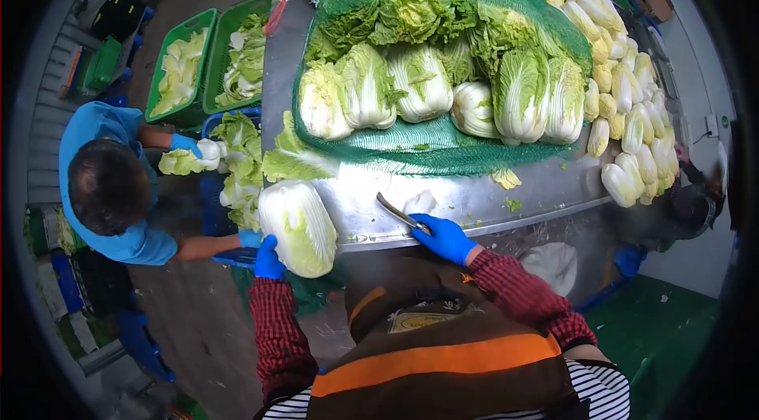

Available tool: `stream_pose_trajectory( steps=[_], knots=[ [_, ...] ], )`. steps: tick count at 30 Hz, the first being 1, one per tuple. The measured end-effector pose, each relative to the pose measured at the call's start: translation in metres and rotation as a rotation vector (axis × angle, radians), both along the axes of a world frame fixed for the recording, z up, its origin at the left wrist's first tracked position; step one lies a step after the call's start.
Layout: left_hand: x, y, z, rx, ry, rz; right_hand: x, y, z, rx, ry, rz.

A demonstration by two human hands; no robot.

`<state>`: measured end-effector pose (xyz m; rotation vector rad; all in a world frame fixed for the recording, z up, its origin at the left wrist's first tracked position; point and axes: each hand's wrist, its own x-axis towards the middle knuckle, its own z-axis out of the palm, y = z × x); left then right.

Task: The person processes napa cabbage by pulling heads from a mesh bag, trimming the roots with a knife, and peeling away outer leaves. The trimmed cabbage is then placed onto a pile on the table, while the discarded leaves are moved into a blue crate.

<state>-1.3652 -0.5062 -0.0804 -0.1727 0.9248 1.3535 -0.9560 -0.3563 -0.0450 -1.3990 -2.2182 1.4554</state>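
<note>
My left hand [269, 259], in a blue glove, grips a large napa cabbage [300, 222] by its lower left side. The cabbage is at the table's near left edge, its white base up and its pale green leaves toward me. In my blue-gloved right hand [444, 241] is a knife [398, 212] with a curved blade that points up and left over the metal table [360, 194]. A white trimmed piece [420, 202] lies just beyond the knife. Behind it, several napa cabbages [423, 88] rest in an opened green mesh bag [395, 153].
Trimmed pale cabbages [632, 131] are piled along the table's right side. Left of the table are a green crate [168, 72] of leaves and a blue crate [215, 206]. A co-worker [118, 191] stands there holding leaves [190, 160]. Another person [696, 198] is at the far right.
</note>
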Motion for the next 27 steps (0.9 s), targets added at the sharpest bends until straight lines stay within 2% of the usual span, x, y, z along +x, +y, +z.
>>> stream_pose_trajectory(
  steps=[1, 2, 4, 6, 8, 10, 11, 13, 14, 16, 17, 19, 20, 23, 24, 26, 27],
  knots=[
    [-0.006, -0.018, -0.024, 0.121, 0.075, -0.086, -0.011, 0.005, 0.004, -0.047, -0.096, 0.042],
    [-0.006, -0.021, -0.022, 0.120, 0.068, -0.091, -0.022, 0.009, 0.003, -0.048, -0.103, 0.036],
    [0.001, -0.023, -0.010, 0.291, 0.022, -0.163, -0.047, 0.015, -0.006, -0.201, -0.081, -0.055],
    [-0.009, -0.022, -0.005, 0.295, 0.009, -0.159, -0.081, 0.021, -0.019, -0.166, -0.087, -0.105],
    [-0.028, -0.022, -0.002, 0.162, 0.161, -0.274, -0.119, 0.022, -0.032, -0.362, 0.044, -0.296],
    [-0.046, -0.019, 0.004, 0.102, 0.215, -0.295, -0.166, 0.025, -0.040, -0.202, -0.058, -0.140],
    [-0.055, -0.015, 0.015, 0.127, 0.227, -0.360, -0.190, 0.026, -0.040, -0.214, -0.070, -0.080],
    [-0.070, -0.007, 0.032, 0.148, 0.271, -0.450, -0.238, 0.031, -0.035, 0.035, 0.056, 0.103],
    [-0.077, -0.003, 0.038, 0.140, 0.263, -0.448, -0.255, 0.037, -0.026, 0.025, 0.050, 0.106],
    [-0.091, 0.014, 0.055, 0.176, 0.385, -0.615, -0.280, 0.050, 0.002, -0.345, 0.243, -0.029],
    [-0.095, 0.025, 0.069, 0.176, 0.381, -0.632, -0.276, 0.053, 0.004, -0.340, 0.212, -0.059],
    [-0.088, 0.060, 0.094, 0.313, 0.711, -0.690, -0.249, 0.059, 0.004, -0.317, 0.146, -0.156],
    [-0.082, 0.075, 0.100, 0.329, 0.700, -0.709, -0.231, 0.056, 0.005, -0.354, 0.191, -0.212],
    [-0.046, 0.104, 0.108, 0.349, 1.279, -0.760, -0.184, 0.035, 0.013, -0.271, 0.272, -0.292],
    [-0.029, 0.107, 0.098, 0.363, 1.268, -0.774, -0.171, 0.027, 0.010, -0.296, 0.213, -0.314],
    [0.006, 0.109, 0.064, 0.109, 1.862, -0.940, -0.157, 0.013, 0.008, -0.361, 0.171, -0.384],
    [0.018, 0.103, 0.056, 0.171, 1.985, -0.897, -0.155, 0.009, 0.009, -0.357, 0.180, -0.400]
  ],
)
